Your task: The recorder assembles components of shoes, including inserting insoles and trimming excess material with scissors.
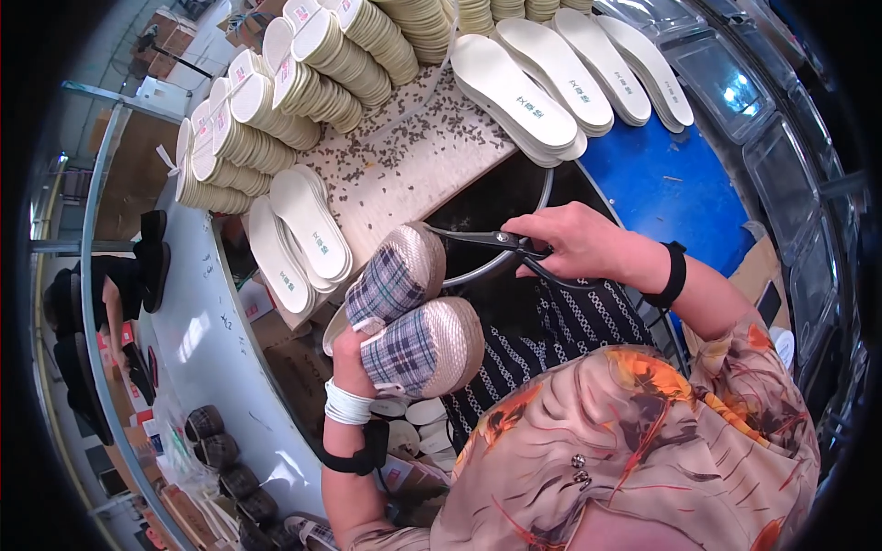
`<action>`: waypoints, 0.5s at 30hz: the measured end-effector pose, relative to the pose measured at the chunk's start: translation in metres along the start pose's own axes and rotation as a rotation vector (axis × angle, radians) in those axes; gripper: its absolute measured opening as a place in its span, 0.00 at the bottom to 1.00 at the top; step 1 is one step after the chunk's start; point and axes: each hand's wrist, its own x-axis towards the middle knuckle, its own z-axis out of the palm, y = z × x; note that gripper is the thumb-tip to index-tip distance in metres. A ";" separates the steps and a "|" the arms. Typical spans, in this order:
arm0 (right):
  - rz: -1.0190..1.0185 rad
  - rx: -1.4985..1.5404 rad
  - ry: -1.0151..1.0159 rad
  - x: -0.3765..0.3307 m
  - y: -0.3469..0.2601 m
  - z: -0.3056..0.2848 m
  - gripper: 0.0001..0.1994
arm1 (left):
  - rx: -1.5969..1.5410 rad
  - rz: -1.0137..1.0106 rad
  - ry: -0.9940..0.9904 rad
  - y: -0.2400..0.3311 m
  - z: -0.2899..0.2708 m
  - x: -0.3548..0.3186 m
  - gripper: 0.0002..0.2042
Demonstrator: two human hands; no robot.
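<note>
The left hand [349,356] has its grip closed around a pair of plaid shoes [418,347], dark blue and white with pale woven edges, which lie side by side in front of the person, raised above the lap, their rounded ends turned up and to the right. The right hand [579,241] has its grip closed on the handles of dark scissors [514,241], whose blades run left to the rim of the farther shoe; the tips are at that rim, but whether they touch it I cannot tell. A black strap [674,275] circles the right wrist, while white bands [348,403] and another black strap sit at the left one. Beyond the shoes, a pale table [377,184] is strewn with small dark scraps [363,170]; near its left corner lie white insoles [312,230], with tall piles of cream insoles [262,106] behind them. More white insoles lie to the upper right, partly over a blue surface [652,179], beside clear plastic boxes [717,83]. The person wears a flowered shirt [634,441]. At the far left, past a light blue table [211,354], another person [115,294] in dark clothes bends forward
</note>
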 end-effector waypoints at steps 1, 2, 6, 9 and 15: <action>-0.003 0.006 -0.009 -0.002 -0.003 -0.001 0.25 | 0.018 -0.028 -0.003 -0.001 0.000 -0.001 0.12; 0.076 0.055 -0.062 -0.006 -0.008 -0.005 0.25 | 0.012 -0.029 -0.003 -0.005 0.004 0.005 0.12; -0.050 0.133 -0.022 -0.023 -0.010 -0.003 0.26 | 0.017 -0.019 0.085 -0.010 0.011 0.013 0.11; -0.037 -0.084 -0.038 -0.020 -0.015 -0.003 0.25 | 0.073 -0.041 0.117 -0.007 0.010 0.017 0.10; 0.061 0.003 -0.006 -0.023 0.003 0.011 0.22 | 0.036 -0.116 0.124 -0.024 0.018 0.016 0.09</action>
